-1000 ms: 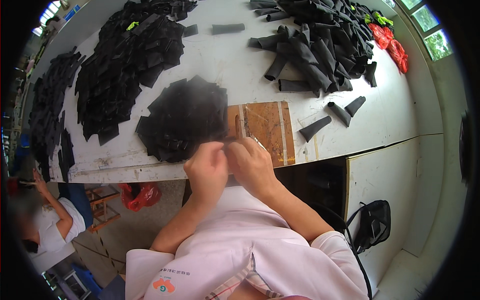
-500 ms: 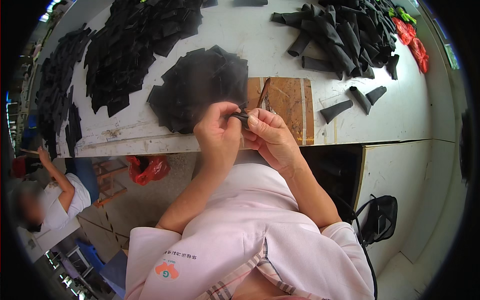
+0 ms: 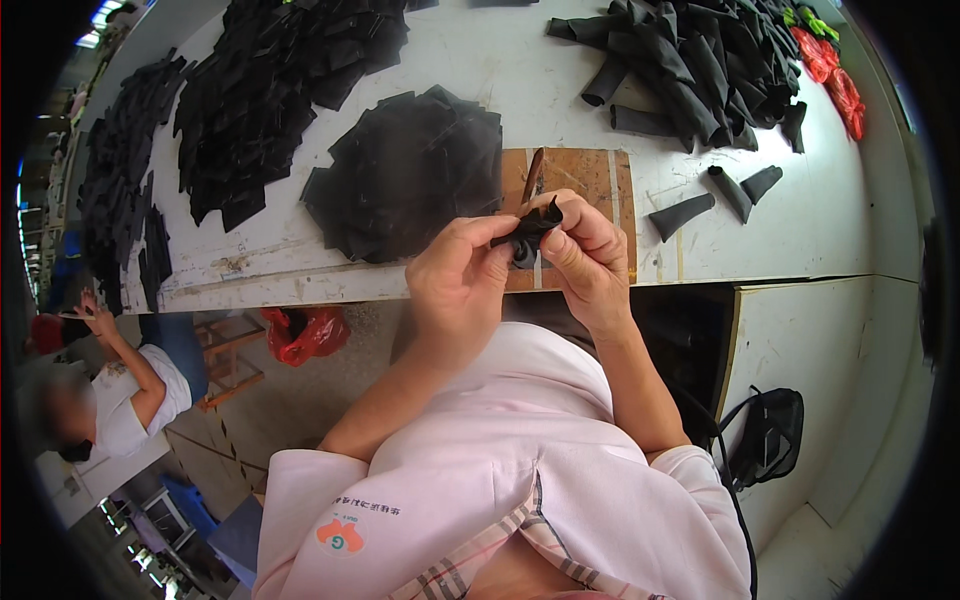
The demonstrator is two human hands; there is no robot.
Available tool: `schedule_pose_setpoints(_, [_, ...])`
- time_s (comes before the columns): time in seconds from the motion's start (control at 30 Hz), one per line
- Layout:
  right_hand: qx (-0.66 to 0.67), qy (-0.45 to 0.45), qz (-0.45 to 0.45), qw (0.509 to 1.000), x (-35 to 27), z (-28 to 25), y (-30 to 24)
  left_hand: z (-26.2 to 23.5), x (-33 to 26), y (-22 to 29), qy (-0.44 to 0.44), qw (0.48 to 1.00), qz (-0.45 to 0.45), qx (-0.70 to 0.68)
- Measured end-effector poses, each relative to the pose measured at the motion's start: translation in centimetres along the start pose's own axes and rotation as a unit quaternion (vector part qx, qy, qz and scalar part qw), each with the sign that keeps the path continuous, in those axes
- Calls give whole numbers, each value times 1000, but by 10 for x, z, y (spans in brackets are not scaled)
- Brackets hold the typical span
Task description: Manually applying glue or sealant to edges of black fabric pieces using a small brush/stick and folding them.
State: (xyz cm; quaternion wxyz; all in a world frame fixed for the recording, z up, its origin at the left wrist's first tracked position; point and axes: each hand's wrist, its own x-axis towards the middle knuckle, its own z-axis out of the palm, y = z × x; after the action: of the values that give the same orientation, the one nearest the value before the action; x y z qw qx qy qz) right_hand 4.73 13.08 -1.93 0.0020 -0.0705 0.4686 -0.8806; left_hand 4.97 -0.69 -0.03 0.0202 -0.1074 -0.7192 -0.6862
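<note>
Black fabric piece (image 3: 538,222) is pinched by left hand (image 3: 455,275) and right hand (image 3: 598,268), seemingly for steadiness; black fabric heap (image 3: 405,178) is placed nearby, presumably for reach.

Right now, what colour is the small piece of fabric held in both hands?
The small piece of fabric is black; the head view shows it best.

"Any lane across the scuffed white tabletop (image 3: 542,115)?"

"Yes — between the heap of flat black fabric pieces (image 3: 405,175) and the pile of black fabric tubes (image 3: 690,75)."

"Nearer?"

"Fingers (image 3: 573,258) pinching a curled black fabric piece (image 3: 537,224) block it."
</note>
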Motion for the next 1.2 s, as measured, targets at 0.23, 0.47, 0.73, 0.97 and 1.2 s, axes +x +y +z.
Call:
schedule_pose_setpoints(0.23, [-133, 25, 31, 990, 2, 17, -25, 11, 1, 6, 58, 995, 81, 19])
schedule_pose_setpoints(0.47, [-221, 55, 4, 974, 6, 27, -34, -9, 17, 27, -11, 945, -108, -308])
schedule_pose_setpoints(0.73, [-172, -39, 17, 984, 40, 50, -87, -14, 56, 56, -214, 725, -187, -627])
schedule_pose_setpoints(0.97, [-19, 11, 221, 975, 53, -6, -38, -4, 62, -6, -83, 692, -342, -631])
schedule_pose_setpoints(1.2, [-64, -61, 208, 974, 64, -3, -37, -11, 63, -2, -99, 617, -320, -712])
